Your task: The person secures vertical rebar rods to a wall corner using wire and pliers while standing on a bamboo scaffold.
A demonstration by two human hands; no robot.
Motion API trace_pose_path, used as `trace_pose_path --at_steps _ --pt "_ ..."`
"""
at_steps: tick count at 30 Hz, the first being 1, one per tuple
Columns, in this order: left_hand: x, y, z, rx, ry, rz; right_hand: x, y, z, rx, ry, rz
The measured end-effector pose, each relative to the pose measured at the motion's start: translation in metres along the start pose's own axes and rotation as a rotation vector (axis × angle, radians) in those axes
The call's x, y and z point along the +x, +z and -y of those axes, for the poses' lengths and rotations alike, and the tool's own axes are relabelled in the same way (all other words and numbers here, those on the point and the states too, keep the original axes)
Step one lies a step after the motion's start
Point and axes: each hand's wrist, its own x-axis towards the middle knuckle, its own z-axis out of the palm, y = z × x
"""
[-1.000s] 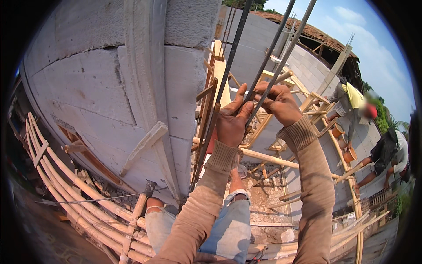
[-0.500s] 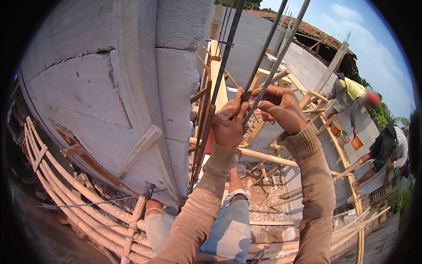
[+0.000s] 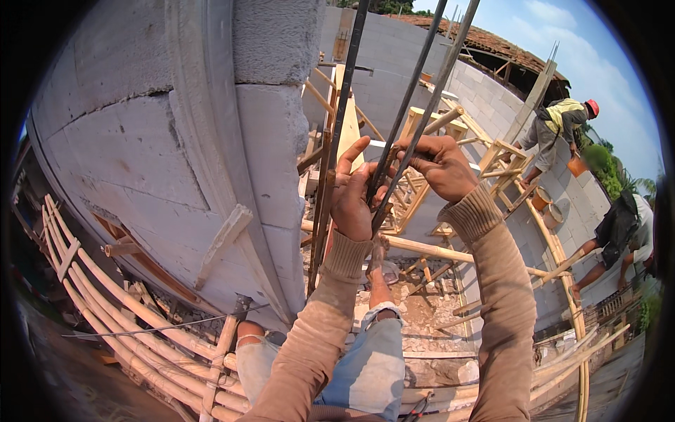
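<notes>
Three dark steel bars rise past the broken edge of the block wall, among them a middle bar [image 3: 411, 95] and a right-hand bar [image 3: 450, 70]. My left hand [image 3: 354, 204] is around the lower part of the middle bar, its index finger raised and other fingertips showing behind the steel. At the right-hand bar, my right hand [image 3: 444, 167] is closed in a pinch. A small brownish piece shows at its fingertips; I cannot make out what it is. The left-hand bar [image 3: 349, 77] stands beside my left hand, next to rusty thinner bars [image 3: 325, 204].
A pale block wall [image 3: 140, 162] with a wooden board [image 3: 204, 105] stands close on my left. Bamboo scaffold poles [image 3: 133, 327] run below, over rubble. Pliers [image 3: 418, 406] lie low by my legs. Two people work at right, near orange buckets [image 3: 541, 199].
My left hand has shifted down and left, its fingers opening from their pinch near the right hand. My right hand has closed into a pinch. The person in the red cap has straightened, lifting a bucket.
</notes>
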Motion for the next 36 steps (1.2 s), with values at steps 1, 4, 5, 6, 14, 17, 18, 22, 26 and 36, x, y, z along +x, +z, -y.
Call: trace_pose_path --at_steps 1,4,5,6,14,17,18,22,26,36 --pt "0.001 -0.004 0.0 -0.042 -0.02 0.02 0.001 -0.001 0.0 0.054 0.063 0.031" --pt "0.001 -0.002 -0.001 -0.053 -0.043 -0.023 0.003 -0.004 0.012 0.091 0.196 0.111" --pt "0.001 0.001 -0.002 -0.036 -0.045 -0.054 0.005 -0.003 0.008 0.114 0.15 0.12" --pt "0.001 0.003 -0.002 -0.012 -0.049 -0.068 0.006 -0.003 0.001 0.133 0.108 0.128" --pt "0.005 -0.001 -0.001 0.316 -0.058 -0.015 0.017 -0.011 -0.005 0.219 0.169 0.235" --pt "0.005 -0.001 0.001 0.289 -0.059 -0.017 0.015 -0.013 -0.003 0.186 0.2 0.24" --pt "0.005 0.001 0.0 0.193 -0.087 -0.031 0.015 -0.014 -0.005 0.172 0.191 0.238" --pt "0.007 0.004 -0.005 0.072 -0.163 -0.054 0.018 -0.01 -0.002 0.105 0.109 0.209" --pt "0.008 0.008 -0.007 0.17 -0.186 -0.077 0.016 -0.006 -0.003 0.053 0.071 0.135" --pt "0.009 0.012 -0.003 0.206 -0.116 -0.095 0.009 -0.01 0.01 0.08 0.112 0.176"
